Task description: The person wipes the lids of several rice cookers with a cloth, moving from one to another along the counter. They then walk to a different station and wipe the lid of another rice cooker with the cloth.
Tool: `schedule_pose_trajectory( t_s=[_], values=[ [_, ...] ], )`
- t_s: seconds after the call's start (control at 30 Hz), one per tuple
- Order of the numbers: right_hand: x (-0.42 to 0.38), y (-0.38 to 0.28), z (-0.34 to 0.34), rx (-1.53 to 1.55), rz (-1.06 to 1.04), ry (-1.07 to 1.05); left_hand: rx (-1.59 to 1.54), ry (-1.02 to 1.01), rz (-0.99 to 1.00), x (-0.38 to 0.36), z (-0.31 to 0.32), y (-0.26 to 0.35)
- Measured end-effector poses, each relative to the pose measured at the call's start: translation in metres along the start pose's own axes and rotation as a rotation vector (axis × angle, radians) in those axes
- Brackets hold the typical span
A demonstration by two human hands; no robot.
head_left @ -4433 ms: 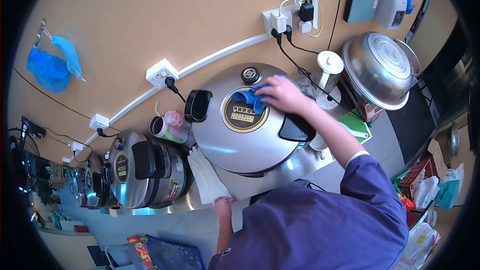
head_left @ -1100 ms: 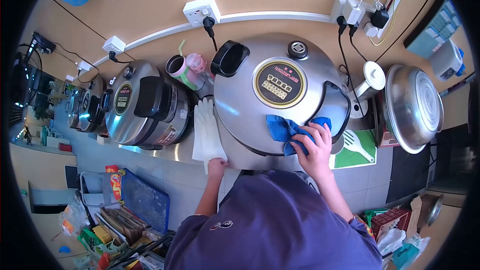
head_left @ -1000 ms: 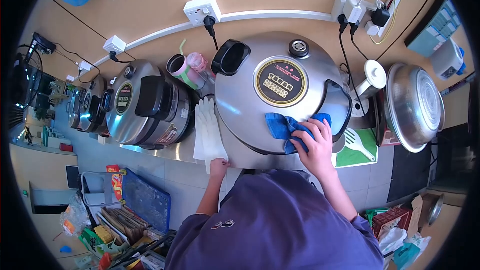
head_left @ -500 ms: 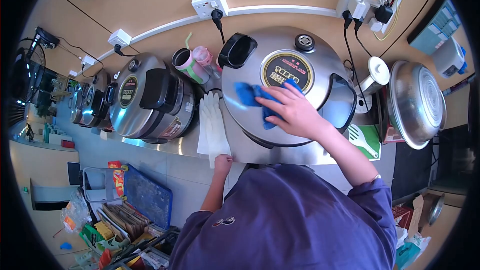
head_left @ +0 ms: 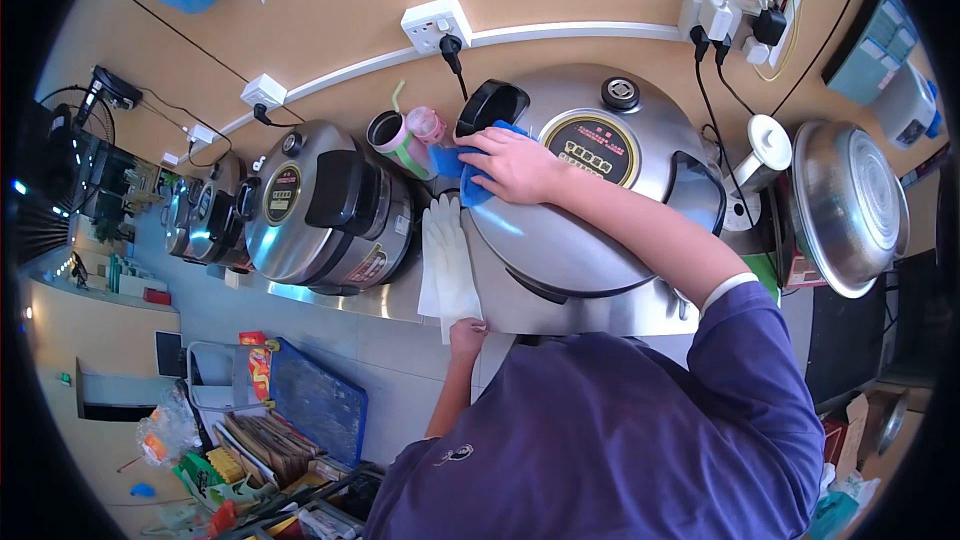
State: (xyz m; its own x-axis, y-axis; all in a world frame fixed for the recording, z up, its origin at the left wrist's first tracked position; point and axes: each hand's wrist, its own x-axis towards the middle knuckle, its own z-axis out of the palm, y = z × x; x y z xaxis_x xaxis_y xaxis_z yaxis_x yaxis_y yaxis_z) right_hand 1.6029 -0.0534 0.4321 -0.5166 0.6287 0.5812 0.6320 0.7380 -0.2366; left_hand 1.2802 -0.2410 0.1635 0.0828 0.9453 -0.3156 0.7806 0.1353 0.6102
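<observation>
My right hand [head_left: 512, 168] presses a blue cloth [head_left: 474, 182] onto the left side of a large steel rice cooker's domed lid [head_left: 640, 210]. Its fingers sit just below the lid's black handle [head_left: 492, 108]. At the counter's front edge, my left hand [head_left: 467, 337] is closed beside the cuff of a pale rubber glove [head_left: 452, 260]. Whatever those fingers grip is hidden. The glove lies flat on the steel counter [head_left: 515, 318], between the large cooker and a second rice cooker [head_left: 330, 205].
Behind the glove stand a pink cup [head_left: 388, 130] with a straw and a pink bottle [head_left: 427, 126]. A large metal basin [head_left: 850, 205] leans at the right, beside a white pump-like device [head_left: 767, 145]. Cords hang from wall sockets [head_left: 437, 25]. A blue-decked trolley [head_left: 318, 400] stands left on the floor.
My right hand has slid the blue cloth leftward across the lid, from its front middle to beside the left handle. The left hand stays at the counter edge. The whole view has shifted slightly.
</observation>
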Motion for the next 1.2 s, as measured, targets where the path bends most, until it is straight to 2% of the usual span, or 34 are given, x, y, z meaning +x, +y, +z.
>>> schedule_pose_trajectory(
  t_s=[0.13,0.27,0.37,0.53,0.63,0.87,1.03,1.1,1.2],
  values=[
    [-0.003,-0.012,0.005,-0.008,0.086,-0.087,0.046,0.047,0.059,0.002,0.002,-0.005],
    [-0.026,-0.041,-0.011,0.027,0.057,-0.123,0.063,0.070,0.084,-0.001,0.004,0.000],
    [-0.054,-0.071,-0.023,0.010,0.090,-0.103,0.117,0.037,0.021,0.000,-0.001,0.014],
    [-0.102,-0.120,-0.053,-0.039,0.235,-0.048,0.113,0.028,-0.029,0.006,-0.004,0.006],
    [-0.120,-0.139,-0.070,-0.059,0.413,0.004,0.122,0.017,0.002,0.010,-0.005,0.004],
    [-0.139,-0.148,-0.077,-0.173,0.669,0.147,0.162,-0.003,0.069,0.018,-0.007,0.002],
    [-0.129,-0.137,-0.082,-0.194,0.664,0.079,0.176,0.016,0.103,0.020,-0.008,0.005],
    [-0.122,-0.124,-0.081,-0.203,0.612,0.052,0.162,0.023,0.088,0.019,-0.008,0.006],
    [-0.109,-0.103,-0.075,-0.235,0.543,0.023,0.208,0.062,0.164,0.018,-0.005,0.004]
  ],
)
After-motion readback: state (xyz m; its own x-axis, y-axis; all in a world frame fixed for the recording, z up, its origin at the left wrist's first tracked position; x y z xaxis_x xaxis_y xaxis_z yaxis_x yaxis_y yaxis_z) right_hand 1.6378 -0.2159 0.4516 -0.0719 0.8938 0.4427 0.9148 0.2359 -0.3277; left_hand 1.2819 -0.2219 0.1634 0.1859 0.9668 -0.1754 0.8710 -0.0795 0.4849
